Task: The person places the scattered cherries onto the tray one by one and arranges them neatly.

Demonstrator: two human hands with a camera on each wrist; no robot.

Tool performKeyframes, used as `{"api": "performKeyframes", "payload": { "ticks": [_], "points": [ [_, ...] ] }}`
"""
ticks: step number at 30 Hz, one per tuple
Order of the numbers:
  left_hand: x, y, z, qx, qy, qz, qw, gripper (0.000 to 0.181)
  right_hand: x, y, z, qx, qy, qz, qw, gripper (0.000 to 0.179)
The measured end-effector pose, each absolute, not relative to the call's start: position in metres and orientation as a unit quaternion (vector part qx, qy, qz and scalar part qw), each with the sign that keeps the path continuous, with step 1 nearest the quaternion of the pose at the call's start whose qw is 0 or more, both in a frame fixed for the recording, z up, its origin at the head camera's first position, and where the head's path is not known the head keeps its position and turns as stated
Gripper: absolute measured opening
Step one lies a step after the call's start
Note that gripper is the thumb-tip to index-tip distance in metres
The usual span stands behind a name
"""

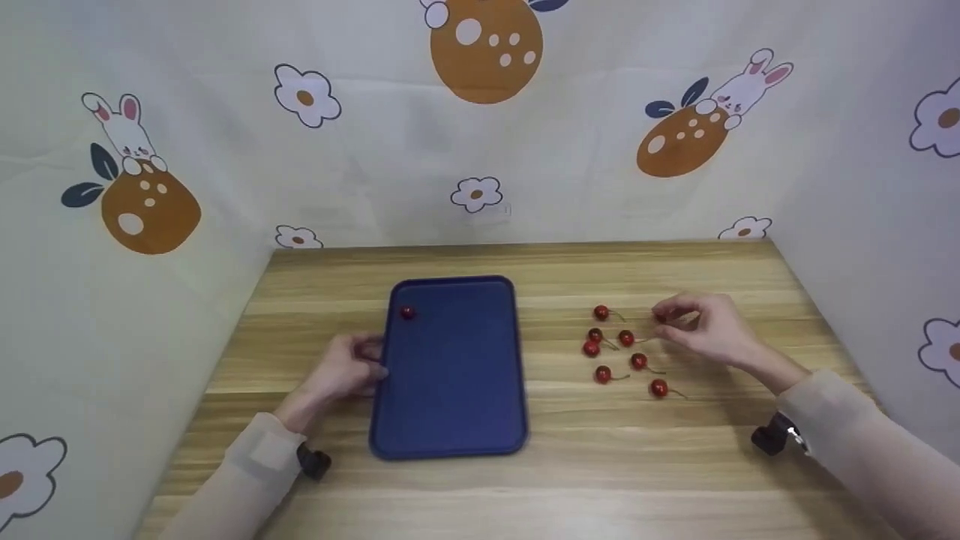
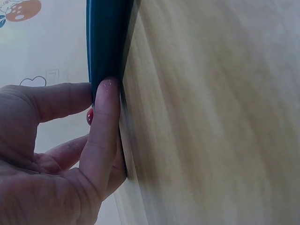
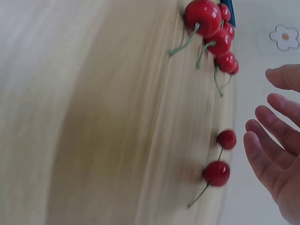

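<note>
At the left long side of a dark blue tray (image 1: 450, 375), my left hand (image 1: 349, 367) holds the edge. In the left wrist view, one finger (image 2: 105, 117) lies against the tray's outer wall, and another digit reaches the rim. One red cherry (image 1: 407, 312) lies in the tray's far left corner. My right hand (image 1: 709, 326) hovers over the right side of the table, fingers loosely bent and apart in the right wrist view. Close by its fingertips is a stemmed cherry (image 3: 217, 173), lying on the wood. Several more cherries (image 1: 626, 338) lie scattered to its left.
The wooden table (image 1: 585, 480) meets a patterned cloth backdrop (image 1: 390, 150) at the back and on both sides. Small black devices (image 1: 313, 462) are strapped at both wrists. The cherries lie between the tray and my right hand.
</note>
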State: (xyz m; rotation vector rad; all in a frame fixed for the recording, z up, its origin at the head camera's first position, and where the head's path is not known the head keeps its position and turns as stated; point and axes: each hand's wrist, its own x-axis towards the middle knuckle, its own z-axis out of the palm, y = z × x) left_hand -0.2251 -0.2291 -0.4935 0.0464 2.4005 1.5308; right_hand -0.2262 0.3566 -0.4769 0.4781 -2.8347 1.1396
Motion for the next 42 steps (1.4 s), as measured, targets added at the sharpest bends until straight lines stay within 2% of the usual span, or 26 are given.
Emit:
{"api": "performKeyframes", "payload": {
  "ticks": [7,12,17,28,42],
  "points": [
    [-0.226,-0.230,-0.494,0.007,0.836,0.528,0.147,0.077,-0.214,0.389,-0.476,0.119,-0.925,0.357,0.053,0.031],
    [-0.226,-0.230,-0.495,0.007,0.834,0.530,0.150,0.078,-0.209,0.406,-0.479,0.087,-0.938,0.334,0.032,0.035],
    [-0.226,-0.230,-0.494,0.017,0.827,0.540,0.152,0.076,-0.204,0.417,-0.486,0.086,-0.956,0.279,0.033,0.030],
    [-0.226,-0.231,-0.494,0.017,0.837,0.525,0.154,0.074,-0.207,0.415,-0.492,0.098,-0.972,0.212,0.029,0.022],
    [-0.226,-0.231,-0.495,0.020,0.836,0.528,0.147,0.075,-0.212,0.408,-0.498,0.101,-0.969,0.217,0.059,0.008]
  ]
}}
